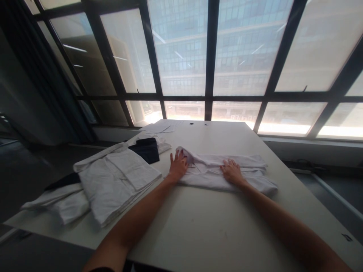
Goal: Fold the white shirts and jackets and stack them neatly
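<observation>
A white garment [204, 180], folded into a long strip, lies across the middle of the table. My left hand [178, 166] rests on its left end near the collar-like edge, fingers spread. Farther right, my right hand [231, 170] presses flat on the cloth with its fingers stretched out. Neither hand is closed around the fabric. Wrinkles and a lengthwise fold line run along the garment between and beyond my hands. The exact kind of garment cannot be made out.
Left of my arm sits a stack of folded white clothes [113, 185], with a dark folded cloth [146, 149] behind it. Sheets of paper [159, 127] lie at the table's far left. The white table [181, 226] reaches toward large windows [181, 49].
</observation>
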Action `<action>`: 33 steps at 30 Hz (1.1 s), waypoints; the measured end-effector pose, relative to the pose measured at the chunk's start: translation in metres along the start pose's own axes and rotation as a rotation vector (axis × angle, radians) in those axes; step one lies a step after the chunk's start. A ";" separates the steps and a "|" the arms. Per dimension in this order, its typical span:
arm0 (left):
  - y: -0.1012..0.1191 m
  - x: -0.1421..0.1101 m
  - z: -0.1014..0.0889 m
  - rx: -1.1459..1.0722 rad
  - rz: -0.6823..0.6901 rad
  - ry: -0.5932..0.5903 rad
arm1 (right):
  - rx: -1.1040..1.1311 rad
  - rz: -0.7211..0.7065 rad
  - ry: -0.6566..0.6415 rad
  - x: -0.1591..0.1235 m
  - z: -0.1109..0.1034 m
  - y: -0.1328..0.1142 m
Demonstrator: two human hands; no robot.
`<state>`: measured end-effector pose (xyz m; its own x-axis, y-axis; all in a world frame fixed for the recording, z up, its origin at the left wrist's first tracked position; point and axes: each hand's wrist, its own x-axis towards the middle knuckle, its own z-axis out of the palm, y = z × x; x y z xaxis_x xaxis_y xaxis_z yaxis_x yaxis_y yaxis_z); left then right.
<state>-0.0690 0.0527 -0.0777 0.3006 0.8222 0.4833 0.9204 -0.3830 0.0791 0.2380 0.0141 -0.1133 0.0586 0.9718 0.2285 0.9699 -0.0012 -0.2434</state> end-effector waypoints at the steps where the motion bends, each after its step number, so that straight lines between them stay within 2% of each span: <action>1: -0.007 0.001 0.002 0.015 -0.063 0.002 | -0.007 0.000 -0.007 0.001 -0.001 0.001; 3: -0.018 0.004 0.004 0.034 -0.157 0.019 | -0.022 -0.003 -0.014 0.001 -0.001 0.001; 6: -0.026 0.006 0.006 0.016 -0.217 0.056 | -0.049 -0.017 -0.026 0.002 0.000 0.002; 9: -0.029 0.007 0.012 -0.074 -0.275 0.012 | -0.063 -0.006 -0.052 0.006 0.001 0.007; 11: -0.033 0.008 0.017 -0.147 -0.267 -0.038 | -0.063 0.018 -0.076 0.009 0.000 0.013; 14: -0.038 0.012 0.023 -0.295 -0.176 -0.068 | -0.083 0.077 -0.131 0.016 -0.003 0.025; 16: -0.041 0.017 0.023 -0.432 -0.159 -0.037 | -0.117 0.114 -0.162 0.020 -0.005 0.033; 20: -0.051 0.022 0.018 -0.667 -0.307 0.087 | -0.159 0.139 -0.181 0.025 -0.007 0.045; 26: -0.066 0.020 0.015 -0.796 -0.501 0.162 | -0.147 0.161 -0.189 0.029 -0.008 0.053; 33: -0.064 0.021 0.019 -1.026 -0.602 0.294 | -0.131 0.140 -0.159 0.030 -0.007 0.057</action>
<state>-0.1168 0.1024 -0.0887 -0.2944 0.9073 0.3003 0.2293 -0.2379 0.9438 0.2962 0.0414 -0.1140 0.1667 0.9849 0.0470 0.9779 -0.1590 -0.1357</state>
